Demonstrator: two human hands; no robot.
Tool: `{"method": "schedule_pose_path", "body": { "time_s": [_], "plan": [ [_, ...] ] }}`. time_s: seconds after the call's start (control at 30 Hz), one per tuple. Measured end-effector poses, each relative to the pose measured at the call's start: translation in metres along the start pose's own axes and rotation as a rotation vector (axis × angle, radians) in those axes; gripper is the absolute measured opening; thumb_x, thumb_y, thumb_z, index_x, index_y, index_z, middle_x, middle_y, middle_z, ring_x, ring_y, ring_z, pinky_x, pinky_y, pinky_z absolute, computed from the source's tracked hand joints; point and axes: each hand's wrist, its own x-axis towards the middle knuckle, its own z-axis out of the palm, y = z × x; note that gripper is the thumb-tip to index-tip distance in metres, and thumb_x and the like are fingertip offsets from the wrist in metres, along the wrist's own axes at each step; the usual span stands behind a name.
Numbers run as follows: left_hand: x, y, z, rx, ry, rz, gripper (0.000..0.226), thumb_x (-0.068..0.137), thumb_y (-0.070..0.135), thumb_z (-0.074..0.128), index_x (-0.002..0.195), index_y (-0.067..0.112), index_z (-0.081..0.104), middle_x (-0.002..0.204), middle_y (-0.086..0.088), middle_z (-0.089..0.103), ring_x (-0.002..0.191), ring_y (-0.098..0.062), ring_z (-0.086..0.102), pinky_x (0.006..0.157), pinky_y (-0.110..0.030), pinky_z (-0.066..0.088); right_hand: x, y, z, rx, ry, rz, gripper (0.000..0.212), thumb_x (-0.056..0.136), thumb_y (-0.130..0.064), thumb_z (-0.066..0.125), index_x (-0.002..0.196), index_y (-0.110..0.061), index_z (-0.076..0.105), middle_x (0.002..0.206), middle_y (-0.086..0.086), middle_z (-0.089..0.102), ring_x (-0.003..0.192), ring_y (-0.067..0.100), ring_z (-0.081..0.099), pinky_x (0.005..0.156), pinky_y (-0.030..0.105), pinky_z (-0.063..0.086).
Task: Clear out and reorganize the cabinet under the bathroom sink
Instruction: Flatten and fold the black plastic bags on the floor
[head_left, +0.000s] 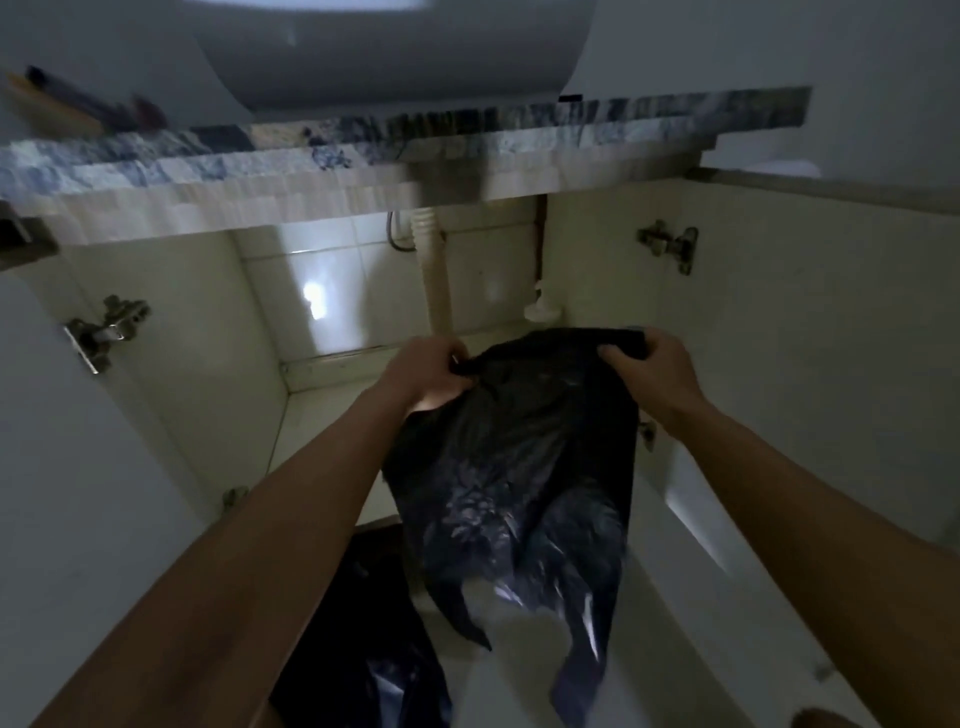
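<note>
While a dark plastic heap (363, 649), seemingly another bag, is lying low at the near left, the bag (519, 467) is hanging in front of the open cabinet (332, 415), its tail drooping toward the floor; the left hand (434, 371) is pinching one bunched top corner and the right hand (652, 371) is curling over the other, so each grip is clenched on the bag, probably to spread its mouth or shake it out; beyond the hands, only a white pipe (435, 280) and a small fitting beside it are showing inside, so the clearing is likely far along; above, the marbled surface (260, 156) and sink (389, 52) are overhanging.
</note>
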Motion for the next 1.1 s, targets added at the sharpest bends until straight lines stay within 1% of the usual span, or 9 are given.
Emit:
{"method": "schedule_pose_path", "body": {
  "time_s": [0.13, 0.23, 0.43, 0.53, 0.67, 0.77, 0.87, 0.97, 1.1],
  "plan": [
    [0.010, 0.021, 0.001, -0.059, 0.057, -0.059, 0.034, 0.081, 0.034, 0.068, 0.114, 0.026, 0.066, 0.119, -0.006, 0.065, 0.109, -0.028, 0.060, 0.080, -0.030, 0.044, 0.010, 0.001, -0.015, -0.097, 0.160, -0.004, 0.015, 0.084, -0.029, 0.070, 0.093, -0.018, 0.076, 0.086, -0.003, 0.072, 0.083, 0.015, 0.069, 0.078, 0.032, 0.058],
    [0.009, 0.039, -0.009, -0.088, 0.149, -0.049, 0.031, 0.086, 0.025, 0.059, 0.117, 0.022, 0.066, 0.119, -0.009, 0.065, 0.108, -0.030, 0.060, 0.083, -0.034, 0.049, 0.017, -0.001, -0.034, -0.073, 0.235, -0.001, 0.014, 0.084, -0.028, 0.068, 0.092, -0.021, 0.076, 0.087, -0.003, 0.072, 0.081, 0.012, 0.067, 0.073, 0.026, 0.054],
    [0.000, 0.056, -0.012, -0.110, 0.242, -0.002, 0.026, 0.093, 0.025, 0.051, 0.110, 0.020, 0.070, 0.110, -0.007, 0.065, 0.097, -0.026, 0.058, 0.076, -0.030, 0.043, 0.008, 0.007, -0.070, 0.070, 0.180, 0.022, 0.027, 0.080, -0.027, 0.056, 0.076, -0.002, 0.066, 0.072, 0.009, 0.058, 0.069, 0.021, 0.057, 0.064, 0.031, 0.041],
    [-0.013, 0.052, -0.014, -0.147, -0.140, 0.055, 0.023, 0.096, 0.021, 0.054, 0.109, 0.017, 0.072, 0.104, 0.000, 0.067, 0.091, -0.014, 0.056, 0.067, -0.025, 0.040, -0.006, 0.016, -0.083, 0.096, 0.030, 0.215, 0.034, 0.067, -0.022, 0.054, 0.081, 0.007, 0.064, 0.076, 0.015, 0.057, 0.069, 0.028, 0.055, 0.061, 0.031, 0.039],
    [-0.039, 0.051, -0.001, -0.231, -0.777, -0.042, 0.016, 0.093, 0.023, 0.062, 0.104, 0.024, 0.074, 0.102, 0.002, 0.073, 0.099, -0.016, 0.066, 0.083, -0.032, 0.054, -0.036, 0.042, -0.092, -0.227, -0.473, 0.606, 0.036, 0.079, -0.019, 0.049, 0.108, 0.000, 0.061, 0.104, 0.019, 0.061, 0.090, 0.036, 0.060, 0.075, 0.040, 0.051],
    [-0.055, 0.057, 0.040, -0.183, -1.096, -0.159, 0.016, 0.090, 0.019, 0.067, 0.104, 0.023, 0.071, 0.110, -0.001, 0.067, 0.104, -0.022, 0.062, 0.086, -0.036, 0.056, -0.066, 0.061, -0.083, -0.482, -0.786, 0.831, 0.047, 0.084, -0.017, 0.051, 0.131, -0.012, 0.049, 0.124, 0.017, 0.056, 0.110, 0.038, 0.058, 0.097, 0.056, 0.051],
    [-0.083, 0.064, 0.099, -0.071, -1.309, -0.205, 0.007, 0.089, 0.013, 0.065, 0.092, 0.019, 0.066, 0.102, -0.008, 0.061, 0.095, -0.028, 0.060, 0.094, -0.044, 0.052, -0.096, 0.090, -0.063, -0.627, -0.966, 0.972, 0.066, 0.076, -0.019, 0.059, 0.139, -0.017, 0.038, 0.123, 0.014, 0.057, 0.110, 0.033, 0.057, 0.104, 0.057, 0.046],
    [-0.114, 0.060, 0.154, 0.032, -1.451, -0.236, 0.003, 0.090, 0.013, 0.062, 0.089, 0.016, 0.062, 0.101, -0.011, 0.057, 0.093, -0.029, 0.057, 0.094, -0.045, 0.049, -0.131, 0.123, -0.039, -0.754, -1.048, 1.020, 0.084, 0.069, -0.022, 0.063, 0.145, -0.010, 0.031, 0.118, 0.014, 0.058, 0.101, 0.030, 0.059, 0.091, 0.042, 0.053],
    [-0.148, 0.044, 0.210, 0.071, -1.606, -0.302, 0.022, 0.089, 0.014, 0.062, 0.111, 0.015, 0.057, 0.143, -0.017, 0.042, 0.128, -0.035, 0.045, 0.100, -0.049, 0.047, -0.176, 0.158, -0.009, -0.741, -1.069, 1.046, 0.072, 0.086, -0.008, 0.054, 0.151, -0.007, 0.022, 0.145, 0.018, 0.041, 0.101, 0.029, 0.049, 0.056, 0.026, 0.042]
  ]
}}
